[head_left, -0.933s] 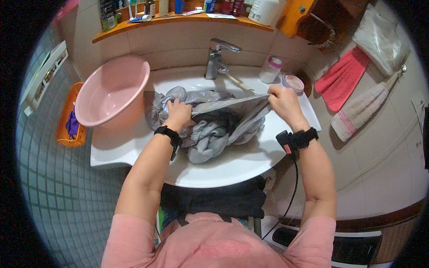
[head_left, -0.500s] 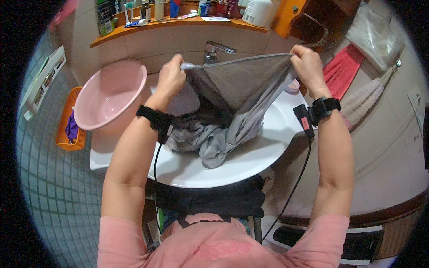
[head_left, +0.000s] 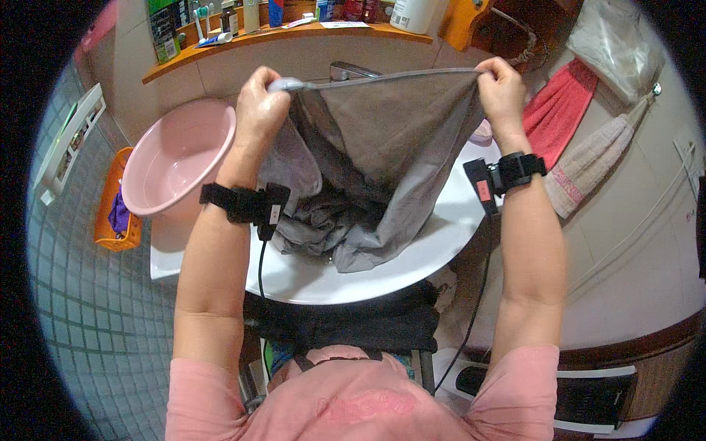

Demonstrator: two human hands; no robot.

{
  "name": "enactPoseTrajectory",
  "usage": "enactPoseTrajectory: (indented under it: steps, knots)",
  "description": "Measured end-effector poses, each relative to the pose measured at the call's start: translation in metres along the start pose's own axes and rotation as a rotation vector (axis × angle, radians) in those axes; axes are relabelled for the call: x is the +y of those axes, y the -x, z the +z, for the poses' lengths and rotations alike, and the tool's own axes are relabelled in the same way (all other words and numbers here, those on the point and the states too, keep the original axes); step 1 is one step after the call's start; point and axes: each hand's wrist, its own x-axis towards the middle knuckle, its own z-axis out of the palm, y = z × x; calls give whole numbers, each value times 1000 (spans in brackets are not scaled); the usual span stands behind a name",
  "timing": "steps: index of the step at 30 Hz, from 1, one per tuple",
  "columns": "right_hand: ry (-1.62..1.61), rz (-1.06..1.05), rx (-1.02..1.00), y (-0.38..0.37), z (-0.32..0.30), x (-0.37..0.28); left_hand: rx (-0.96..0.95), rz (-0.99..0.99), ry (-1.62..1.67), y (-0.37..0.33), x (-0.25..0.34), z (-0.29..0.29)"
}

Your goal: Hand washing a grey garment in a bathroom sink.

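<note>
A grey garment [head_left: 404, 125] is stretched by its upper edge between my two hands above the white washbasin [head_left: 441, 246]. Its folds hide what kind of garment it is. My left hand [head_left: 263, 103] is closed on one corner, where a paler strip sticks out between the fingers. At the other end of the edge, my right hand [head_left: 502, 95] pinches the cloth. Below, the garment hangs in dark, crumpled folds into the basin. Behind the raised edge the metal tap [head_left: 351, 71] is mostly covered, with only its top showing.
A pink plastic basin [head_left: 180, 154] leans left of the sink, beside an orange basket [head_left: 110, 220] holding purple cloth. Bottles and toothbrushes crowd the wooden shelf [head_left: 294, 33] behind. Red [head_left: 562, 103] and beige [head_left: 592, 165] towels hang at right. Cables run from both wristbands.
Both hands have risen slightly and the left has moved outward, so the edge is stretched wider. More of the garment is lifted, and it covers more of the tap.
</note>
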Motion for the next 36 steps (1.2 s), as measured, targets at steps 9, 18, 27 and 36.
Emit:
enactPoseTrajectory:
  steps: [9, 18, 27, 36]
  knots:
    - [274, 173, -259, 75, 51, 43, -346, -144, -210, 59, -43, 28]
    - [276, -248, -657, 165, 99, 3, -393, -35, 63, 89, -46, 62]
    - [-686, 600, -594, 180, 113, -29, -160, -841, 1295, 128, -44, 63]
    - [-390, 392, -460, 215, 134, -52, -80, -802, 1012, 164, -41, 96]
